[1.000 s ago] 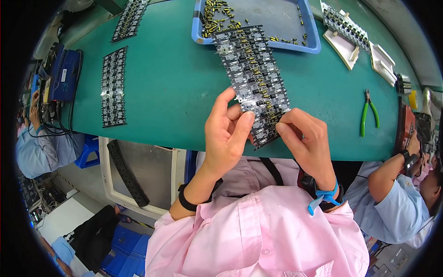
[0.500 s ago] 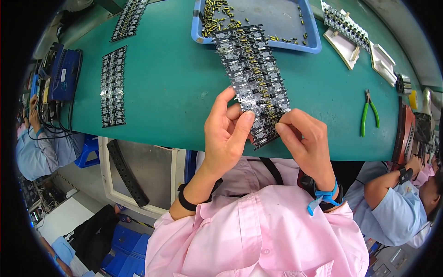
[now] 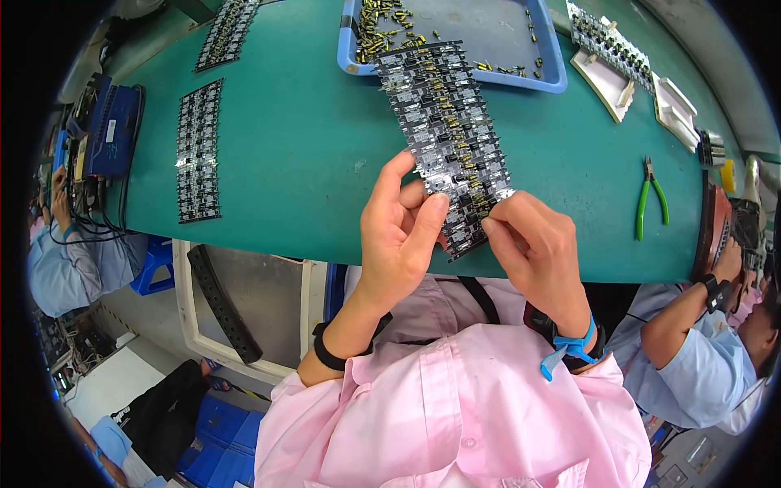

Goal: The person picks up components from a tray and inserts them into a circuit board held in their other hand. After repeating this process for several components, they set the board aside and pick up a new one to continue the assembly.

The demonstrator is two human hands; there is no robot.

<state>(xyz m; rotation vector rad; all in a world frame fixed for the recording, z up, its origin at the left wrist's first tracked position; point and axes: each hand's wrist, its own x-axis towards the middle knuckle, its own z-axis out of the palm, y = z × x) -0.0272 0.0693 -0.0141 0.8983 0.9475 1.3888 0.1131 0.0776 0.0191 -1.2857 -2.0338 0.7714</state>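
A long black-and-silver circuit board panel [image 3: 435, 110] slants over the green table's near edge, a row of small yellow-and-black capacitors running down its middle. My left hand [image 3: 400, 244] grips the panel's lower left side, thumb on top and the fingers partly hidden beneath. At the lower right edge, my right hand [image 3: 541, 252] is closed in a pinch against the panel. Whatever lies between those fingertips is too small or hidden to make out. The panel's top end overlaps the rim of a blue tray [image 3: 521, 82], which contains loose yellow capacitors [image 3: 376, 31].
Two more circuit board panels, one nearer [image 3: 198, 154] and one farther [image 3: 228, 34], lie at left on the green table [image 3: 293, 138]. Green-handled cutters [image 3: 651, 199] rest at right, below white holders [image 3: 604, 85]. A blue device [image 3: 114, 130] with cables stands far left. Co-workers sit both sides.
My right hand's pinch has shifted very slightly left along the panel edge. The left hand and the panel stay almost where they were.
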